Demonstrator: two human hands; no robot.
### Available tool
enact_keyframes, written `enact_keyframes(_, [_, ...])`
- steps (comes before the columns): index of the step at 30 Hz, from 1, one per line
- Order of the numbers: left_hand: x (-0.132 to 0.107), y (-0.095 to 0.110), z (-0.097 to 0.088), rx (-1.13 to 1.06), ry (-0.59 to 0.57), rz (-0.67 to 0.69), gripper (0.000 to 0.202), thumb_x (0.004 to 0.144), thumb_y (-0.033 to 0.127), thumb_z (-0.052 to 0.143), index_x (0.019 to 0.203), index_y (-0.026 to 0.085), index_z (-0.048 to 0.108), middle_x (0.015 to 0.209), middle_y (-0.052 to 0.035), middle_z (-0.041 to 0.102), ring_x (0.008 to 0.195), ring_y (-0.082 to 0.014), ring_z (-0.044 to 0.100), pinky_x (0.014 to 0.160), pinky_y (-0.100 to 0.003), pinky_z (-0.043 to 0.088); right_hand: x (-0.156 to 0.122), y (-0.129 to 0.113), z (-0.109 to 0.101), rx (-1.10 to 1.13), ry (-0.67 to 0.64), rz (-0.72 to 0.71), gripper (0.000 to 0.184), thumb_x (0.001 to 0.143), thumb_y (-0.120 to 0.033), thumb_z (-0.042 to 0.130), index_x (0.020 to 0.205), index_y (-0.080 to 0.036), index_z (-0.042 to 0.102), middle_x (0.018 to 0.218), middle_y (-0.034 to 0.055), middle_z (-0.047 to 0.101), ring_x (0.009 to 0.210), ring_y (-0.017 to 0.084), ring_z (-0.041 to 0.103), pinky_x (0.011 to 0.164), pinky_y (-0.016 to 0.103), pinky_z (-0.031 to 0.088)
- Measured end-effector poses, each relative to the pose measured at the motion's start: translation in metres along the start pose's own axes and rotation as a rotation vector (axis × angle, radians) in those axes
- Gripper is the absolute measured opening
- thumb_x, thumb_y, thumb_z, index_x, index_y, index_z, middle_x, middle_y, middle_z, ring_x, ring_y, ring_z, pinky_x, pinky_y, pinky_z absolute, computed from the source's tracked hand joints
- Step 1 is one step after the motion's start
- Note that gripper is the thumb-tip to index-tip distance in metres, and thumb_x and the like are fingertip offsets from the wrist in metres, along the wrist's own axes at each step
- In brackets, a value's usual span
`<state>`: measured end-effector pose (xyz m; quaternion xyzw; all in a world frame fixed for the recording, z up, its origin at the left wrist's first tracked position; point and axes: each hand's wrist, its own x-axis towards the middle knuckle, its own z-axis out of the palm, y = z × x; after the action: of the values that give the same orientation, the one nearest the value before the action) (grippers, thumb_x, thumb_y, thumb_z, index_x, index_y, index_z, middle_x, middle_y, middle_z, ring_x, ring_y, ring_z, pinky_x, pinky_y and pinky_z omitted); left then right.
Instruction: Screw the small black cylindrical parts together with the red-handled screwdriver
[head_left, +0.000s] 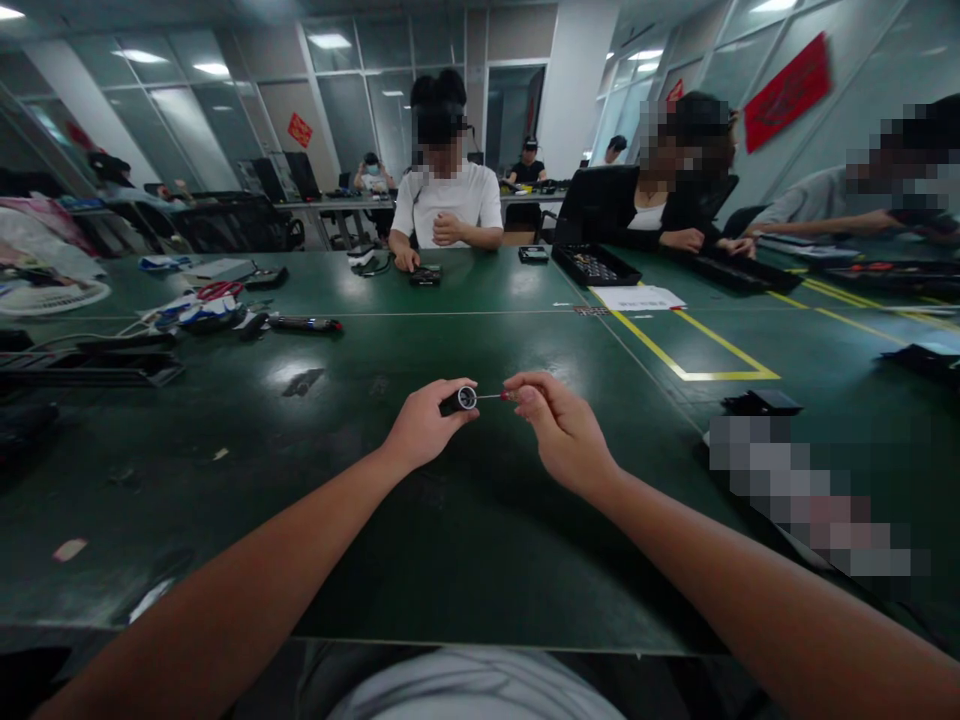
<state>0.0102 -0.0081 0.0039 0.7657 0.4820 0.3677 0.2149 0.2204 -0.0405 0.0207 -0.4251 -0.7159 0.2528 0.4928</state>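
Over the middle of the green table [495,560], my left hand [427,425] is closed round a short black cylinder [459,401] that looks like a flashlight. Its round, silver-rimmed end faces me and to the right. My right hand [559,425] pinches a small screwdriver [491,396] with a thin metal shaft and a red part by the fingertips. The shaft points left at the cylinder's silver-rimmed end. Whether the tip touches it I cannot tell. The fingers hide most of the screwdriver's handle.
At left lie a black tray [97,365], red-handled scissors [219,290] and a black pen-like tool [306,324]. A pixelated item [802,500] and a small black holder [761,402] lie at right. Co-workers sit opposite, one [448,205] in a white shirt.
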Motion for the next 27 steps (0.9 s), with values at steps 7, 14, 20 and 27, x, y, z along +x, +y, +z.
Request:
enact_keyframes(7, [-0.001,-0.001,0.0,0.024,0.001,0.025,0.037,0.085,0.025,0.074,0.121,0.026,0.068,0.109,-0.0026,0.07,0.103,-0.0214,0.064,0.093,-0.037,0.049,0.003,0.002,-0.002,0.103,0.052,0.044,0.021,0.099,-0.037,0.052,0.111,-0.023,0.061,0.094,0.0036,0.069,0.085,0.018,0.065,0.08,0.035,0.051])
enact_keyframes(14, [-0.001,0.003,0.002,0.142,-0.07,0.135,0.034,0.087,0.022,0.073,0.12,0.027,0.068,0.118,-0.0034,0.071,0.112,-0.0237,0.062,0.104,-0.046,0.043,0.016,0.02,0.004,0.432,0.19,0.356,0.025,0.096,-0.046,0.05,0.093,-0.022,0.059,0.08,0.0022,0.064,0.071,0.018,0.062,0.073,0.036,0.056])
enact_keyframes(20, [0.001,0.002,0.001,0.155,-0.026,0.092,0.034,0.085,0.02,0.074,0.118,0.027,0.069,0.117,-0.0039,0.071,0.11,-0.0239,0.063,0.102,-0.047,0.043,0.026,0.039,0.004,0.701,0.196,0.69,0.023,0.095,-0.039,0.051,0.078,-0.023,0.054,0.065,-0.0006,0.054,0.055,0.015,0.053,0.068,0.038,0.057])
enact_keyframes(27, [0.0,0.002,0.001,0.138,-0.054,0.071,0.035,0.086,0.027,0.074,0.121,0.027,0.068,0.117,-0.004,0.07,0.109,-0.0241,0.062,0.108,-0.05,0.039,0.02,0.027,0.005,0.556,0.21,0.362,0.027,0.09,-0.05,0.06,0.093,-0.023,0.059,0.082,-0.0003,0.062,0.074,0.015,0.062,0.074,0.034,0.058])
